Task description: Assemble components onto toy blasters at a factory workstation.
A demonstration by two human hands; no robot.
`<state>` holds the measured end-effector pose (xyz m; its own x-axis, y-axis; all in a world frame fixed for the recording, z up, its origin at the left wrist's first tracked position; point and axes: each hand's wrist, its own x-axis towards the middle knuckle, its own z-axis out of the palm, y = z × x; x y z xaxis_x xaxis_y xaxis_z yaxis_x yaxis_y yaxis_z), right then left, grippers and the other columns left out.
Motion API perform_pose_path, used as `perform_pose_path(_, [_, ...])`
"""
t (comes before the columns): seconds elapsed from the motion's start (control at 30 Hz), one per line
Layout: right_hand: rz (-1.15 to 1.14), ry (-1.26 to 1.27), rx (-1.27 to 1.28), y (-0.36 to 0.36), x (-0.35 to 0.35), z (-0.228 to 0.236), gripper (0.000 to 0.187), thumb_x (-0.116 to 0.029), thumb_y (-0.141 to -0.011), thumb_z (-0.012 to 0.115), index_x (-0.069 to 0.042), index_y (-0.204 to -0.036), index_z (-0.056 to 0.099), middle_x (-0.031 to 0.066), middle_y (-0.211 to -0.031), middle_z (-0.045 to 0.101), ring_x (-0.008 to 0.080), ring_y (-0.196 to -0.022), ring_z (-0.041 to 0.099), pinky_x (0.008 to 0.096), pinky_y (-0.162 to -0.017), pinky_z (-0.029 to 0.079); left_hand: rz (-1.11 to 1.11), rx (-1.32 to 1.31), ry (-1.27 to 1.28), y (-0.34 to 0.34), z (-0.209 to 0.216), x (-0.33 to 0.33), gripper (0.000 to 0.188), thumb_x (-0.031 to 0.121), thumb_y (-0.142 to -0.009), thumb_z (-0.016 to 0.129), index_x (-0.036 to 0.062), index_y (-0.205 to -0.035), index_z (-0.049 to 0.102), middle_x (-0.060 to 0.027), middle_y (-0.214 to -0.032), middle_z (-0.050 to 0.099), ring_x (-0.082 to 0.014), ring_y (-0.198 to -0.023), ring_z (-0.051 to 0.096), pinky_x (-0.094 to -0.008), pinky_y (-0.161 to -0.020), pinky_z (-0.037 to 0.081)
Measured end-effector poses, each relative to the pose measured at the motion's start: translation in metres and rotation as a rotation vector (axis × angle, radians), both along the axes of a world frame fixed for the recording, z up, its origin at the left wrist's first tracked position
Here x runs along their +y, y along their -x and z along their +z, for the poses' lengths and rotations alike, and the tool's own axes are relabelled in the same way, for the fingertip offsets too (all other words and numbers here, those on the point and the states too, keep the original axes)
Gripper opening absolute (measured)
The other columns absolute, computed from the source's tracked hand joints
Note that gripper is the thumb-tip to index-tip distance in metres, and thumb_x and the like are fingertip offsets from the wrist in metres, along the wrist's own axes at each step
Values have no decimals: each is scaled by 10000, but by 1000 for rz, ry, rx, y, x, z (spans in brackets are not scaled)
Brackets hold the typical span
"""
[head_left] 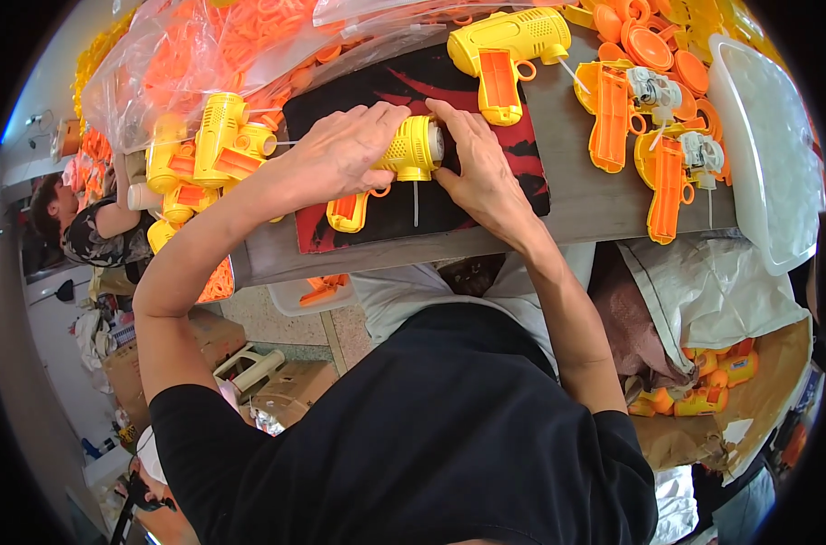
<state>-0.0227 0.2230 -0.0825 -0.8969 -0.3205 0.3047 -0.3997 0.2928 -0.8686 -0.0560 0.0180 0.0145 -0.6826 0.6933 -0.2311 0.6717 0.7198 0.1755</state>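
A yellow toy gun (407,153) with an orange handle piece lies over the dark mat in front of me. My left hand (349,150) is closed over its rear, hiding most of that end. My right hand (481,173) grips the front end, thumb below and fingers above, around a greyish round part. A thin pale strip hangs down from the body. Just beyond my right hand, another yellow toy gun (504,54) with an orange handle and ring trigger rests on the mat's far right corner.
Several yellow toy guns (218,136) are piled at left, below clear bags of orange parts (249,36). To the right lie half-open guns (669,177) with clear mechanisms, beside a translucent bin (772,145). A box of yellow parts (704,400) stands lower right. Another person (95,213) sits far left.
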Motion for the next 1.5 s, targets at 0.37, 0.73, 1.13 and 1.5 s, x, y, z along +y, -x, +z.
perform_pose_path(0.37, [-8, -9, 2, 1, 0, -1, 774, 67, -702, 695, -31, -1423, 431, 171, -1250, 574, 354, -1212, 520, 437, -1085, 393, 181, -88, -4, 0, 13, 17, 634, 162, -659, 771, -33, -1232, 583, -189, -1111, 677, -392, -955, 667, -464, -852, 527])
perform_pose_path(0.73, [-56, 27, 49, -2, -3, 0, 745, 81, -675, 740, -25, -1362, 472, 185, -1177, 615, 377, -1148, 559, 454, -1019, 431, -41, -27, -216, -4, -19, -12, 851, 37, -679, 764, 35, -1443, 390, -172, -1357, 500, -362, -1290, 473, -457, -1120, 355])
perform_pose_path(1.13, [-54, 33, -42, -1, -2, -1, 767, 78, -696, 733, -41, -1405, 466, 159, -1290, 594, 350, -1232, 533, 417, -1073, 433, 17, -252, -52, 18, -10, -4, 869, 62, -690, 785, 11, -1449, 365, -178, -1348, 473, -361, -1307, 441, -459, -1072, 389])
perform_pose_path(1.5, [-70, 28, -85, -1, -4, 3, 773, 93, -687, 721, -56, -1404, 471, 162, -1274, 605, 348, -1228, 547, 413, -1064, 447, -87, -33, -104, 4, -18, -6, 876, 97, -704, 792, -16, -1450, 349, -163, -1341, 466, -328, -1242, 480, -443, -1034, 394])
